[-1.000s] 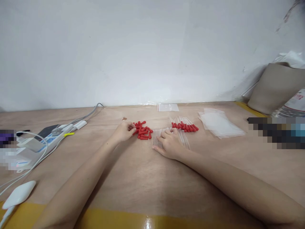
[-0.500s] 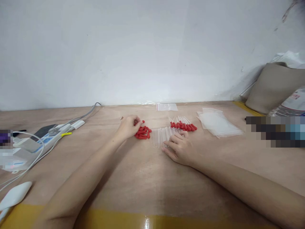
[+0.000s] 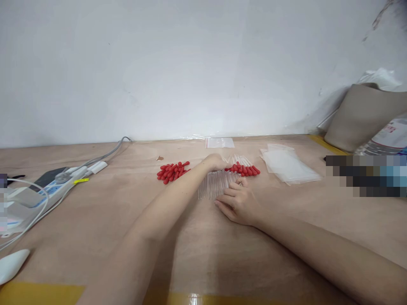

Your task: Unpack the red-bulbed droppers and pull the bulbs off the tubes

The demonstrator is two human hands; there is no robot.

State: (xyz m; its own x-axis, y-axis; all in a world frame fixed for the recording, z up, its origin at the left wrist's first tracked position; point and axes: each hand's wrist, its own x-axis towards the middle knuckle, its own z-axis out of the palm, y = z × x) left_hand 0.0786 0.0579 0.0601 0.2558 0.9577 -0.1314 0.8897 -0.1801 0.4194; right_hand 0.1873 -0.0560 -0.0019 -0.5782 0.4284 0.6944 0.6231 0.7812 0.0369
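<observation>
A row of clear glass dropper tubes lies side by side in front of me. My right hand rests on their right end, fingers curled over the tubes and thumb near the lower ends. My left hand reaches over the tubes' far ends, bent downward beside a row of droppers with red rubber bulbs. Its fingertips are hidden, so what it pinches does not show. Thin clear tips point away from those red bulbs. Left of my forearm, a pile of loose red rubber bulbs lies on the table.
Clear plastic bags lie to the right, and a small zip bag lies near the wall. A power strip with cables stands at left, above a white rounded object. A grey-brown container and plastic bottle stand at right.
My left hand has moved right from the loose red bulbs to the far ends of the glass tubes, uncovering the pile. My right hand stays on the tubes. The view has shifted slightly.
</observation>
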